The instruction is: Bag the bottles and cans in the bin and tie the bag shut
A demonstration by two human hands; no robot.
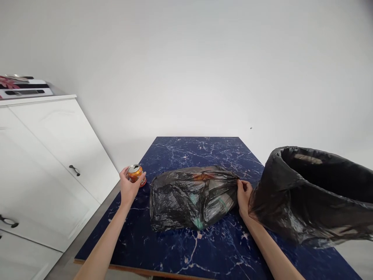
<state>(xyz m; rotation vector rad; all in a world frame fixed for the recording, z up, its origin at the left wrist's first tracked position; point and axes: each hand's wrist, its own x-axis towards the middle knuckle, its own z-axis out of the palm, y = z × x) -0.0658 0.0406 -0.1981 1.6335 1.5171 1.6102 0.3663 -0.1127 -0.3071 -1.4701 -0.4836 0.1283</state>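
Two bare forearms (108,238) were stretched in from the near side over a table (140,245), whose dark blue top was patterned with white, marble-like veins and whose near edge was finished in a wood colour. Across the middle of the table, a bulging black plastic bag (177,198) was laid on its side; through its thin, creased film, patches of green, orange and pale colour could be seen. At its right end the bag was gripped by the right hand (244,194), the thumb and fingers being closed narrowly on the plastic. Just beside that hand, on the right, a wide open mouth of black plastic (282,194) was spread; whether it was joined to the bag behind the hand could not be told. To the left of the bag, near the table's left edge, an orange can (134,175) was held upright by the left hand (129,189), the fingers being curved around its side. An opening could be seen in the can's silver top.

To the left of the table, a white cabinet (40,155) was fitted with dark handles (75,170), and on it a white-and-black box (40,88) was set beside a reddish object (8,82). At the back, a white wall (198,70) was marked by a small dark spot (251,128).
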